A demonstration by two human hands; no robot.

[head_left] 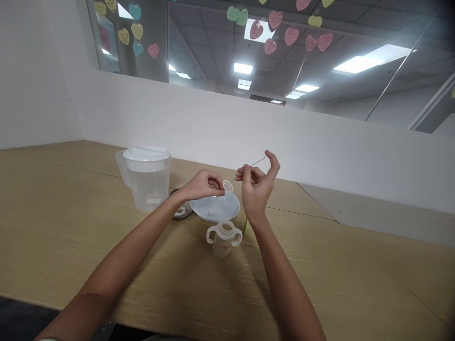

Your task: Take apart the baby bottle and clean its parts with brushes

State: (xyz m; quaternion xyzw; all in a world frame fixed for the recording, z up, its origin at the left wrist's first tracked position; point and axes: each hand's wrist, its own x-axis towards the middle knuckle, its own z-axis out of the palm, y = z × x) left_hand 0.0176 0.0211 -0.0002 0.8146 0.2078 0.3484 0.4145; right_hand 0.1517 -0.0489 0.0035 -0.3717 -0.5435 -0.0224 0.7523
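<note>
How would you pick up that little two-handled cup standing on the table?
Probably by both curved handles, coming in from the left and right at once: the cup stands upright and they jut out on either side. I'd avoid the uncovered mouth and the far side, where the bowl is close.

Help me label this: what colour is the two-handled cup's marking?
The marking is red, seen in the head view.

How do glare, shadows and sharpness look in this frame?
Head view: ceiling lights glare white; head view: soft shadows fall on the table around the two-handled cup; head view: upper right corner darkens, and the small white ring shows little detail.
</note>
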